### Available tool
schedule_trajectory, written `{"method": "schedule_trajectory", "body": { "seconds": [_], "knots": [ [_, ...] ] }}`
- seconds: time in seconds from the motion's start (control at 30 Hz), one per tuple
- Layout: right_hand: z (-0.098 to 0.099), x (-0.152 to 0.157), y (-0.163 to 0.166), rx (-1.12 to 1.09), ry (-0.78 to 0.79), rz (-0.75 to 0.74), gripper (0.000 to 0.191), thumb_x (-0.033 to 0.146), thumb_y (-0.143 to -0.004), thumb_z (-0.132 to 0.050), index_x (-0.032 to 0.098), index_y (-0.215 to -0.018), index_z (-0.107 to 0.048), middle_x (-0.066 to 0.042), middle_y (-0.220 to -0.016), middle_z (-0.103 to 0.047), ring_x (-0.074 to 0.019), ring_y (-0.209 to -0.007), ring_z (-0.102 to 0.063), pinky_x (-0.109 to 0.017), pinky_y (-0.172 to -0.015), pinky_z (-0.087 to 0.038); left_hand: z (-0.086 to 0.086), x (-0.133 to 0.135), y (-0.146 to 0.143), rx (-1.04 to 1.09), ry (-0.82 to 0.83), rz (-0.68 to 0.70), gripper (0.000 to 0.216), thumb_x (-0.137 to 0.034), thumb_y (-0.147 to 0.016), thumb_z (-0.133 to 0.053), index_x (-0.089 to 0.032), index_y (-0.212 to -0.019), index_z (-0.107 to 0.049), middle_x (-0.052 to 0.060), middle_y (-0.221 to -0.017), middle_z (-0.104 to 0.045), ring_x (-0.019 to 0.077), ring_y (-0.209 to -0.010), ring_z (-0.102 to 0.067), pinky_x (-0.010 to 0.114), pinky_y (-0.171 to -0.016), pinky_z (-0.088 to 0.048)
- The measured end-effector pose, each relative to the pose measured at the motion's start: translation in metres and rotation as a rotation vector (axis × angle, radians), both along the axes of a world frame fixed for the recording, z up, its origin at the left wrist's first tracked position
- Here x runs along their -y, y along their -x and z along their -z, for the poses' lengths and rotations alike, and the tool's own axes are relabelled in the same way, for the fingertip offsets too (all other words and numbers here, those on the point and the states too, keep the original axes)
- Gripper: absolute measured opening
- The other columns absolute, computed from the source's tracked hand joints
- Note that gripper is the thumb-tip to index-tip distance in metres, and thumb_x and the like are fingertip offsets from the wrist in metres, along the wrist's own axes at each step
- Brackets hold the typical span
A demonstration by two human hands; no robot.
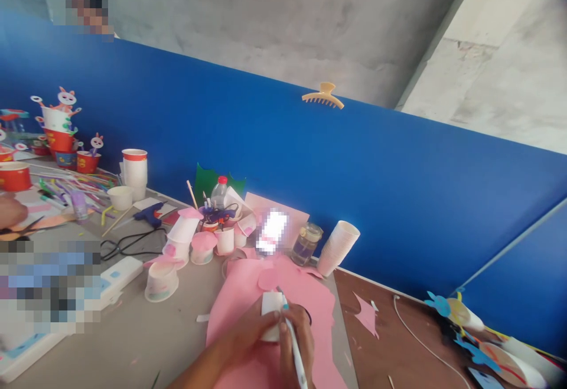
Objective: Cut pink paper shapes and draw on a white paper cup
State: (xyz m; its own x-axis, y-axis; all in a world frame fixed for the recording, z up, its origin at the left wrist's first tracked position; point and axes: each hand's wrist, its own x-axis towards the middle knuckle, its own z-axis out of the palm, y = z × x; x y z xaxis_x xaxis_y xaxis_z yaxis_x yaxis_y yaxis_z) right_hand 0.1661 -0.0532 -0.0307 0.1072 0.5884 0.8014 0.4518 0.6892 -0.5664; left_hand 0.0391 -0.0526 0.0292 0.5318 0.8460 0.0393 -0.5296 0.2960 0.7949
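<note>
My left hand [248, 333] is wrapped around a small white paper cup [271, 312] lying on its side over a pink paper sheet [241, 303]. My right hand [297, 342] is closed on a white marker [293, 345] with a teal tip, and the tip touches the cup's surface. Both hands rest low in the view, above the pink sheet on the grey table [146, 342].
Decorated paper cups [183, 241], a glass jar [305, 243], a leaning stack of white cups [339, 247], a blue glue gun [149, 213] and a black cable lie behind. A blue partition [354, 176] with a hair clip [323, 97] backs the table. Another person's hand [11, 211] is at far left.
</note>
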Motion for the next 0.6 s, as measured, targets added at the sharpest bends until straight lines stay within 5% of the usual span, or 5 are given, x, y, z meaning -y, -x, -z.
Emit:
{"method": "schedule_trajectory", "body": {
  "seconds": [0.27, 0.47, 0.6],
  "knots": [
    [-0.003, 0.003, 0.002, -0.019, 0.039, 0.015, 0.031, 0.032, -0.094, -0.059, 0.019, -0.122, -0.057, -0.008, -0.124, -0.059, -0.0215, -0.102, -0.063, -0.041, -0.086, -0.054, 0.005, -0.002, -0.003, -0.004, -0.041, -0.027, 0.026, -0.031, -0.081, -0.067, -0.015, -0.101, -0.065, 0.006, -0.099, -0.063, 0.0205, -0.096, -0.057, 0.031, -0.084, -0.041],
    [-0.009, 0.003, 0.003, -0.077, 0.047, 0.037, 0.027, 0.042, -0.092, -0.052, 0.024, -0.083, -0.069, -0.006, -0.096, -0.072, -0.0277, -0.085, -0.069, -0.041, -0.07, -0.056, 0.011, -0.003, -0.003, -0.035, -0.036, -0.049, 0.026, -0.029, -0.081, -0.066, -0.017, -0.103, -0.066, 0.006, -0.097, -0.066, 0.0221, -0.097, -0.059, 0.032, -0.084, -0.042],
    [-0.012, 0.005, 0.001, -0.107, 0.073, 0.062, 0.023, 0.042, -0.089, -0.055, 0.023, -0.088, -0.068, -0.009, -0.095, -0.073, -0.0289, -0.085, -0.069, -0.041, -0.07, -0.057, 0.013, -0.003, -0.002, -0.044, -0.043, -0.064, 0.029, -0.029, -0.08, -0.066, -0.017, -0.107, -0.064, 0.006, -0.095, -0.066, 0.0223, -0.095, -0.059, 0.035, -0.087, -0.042]
  ]
}}
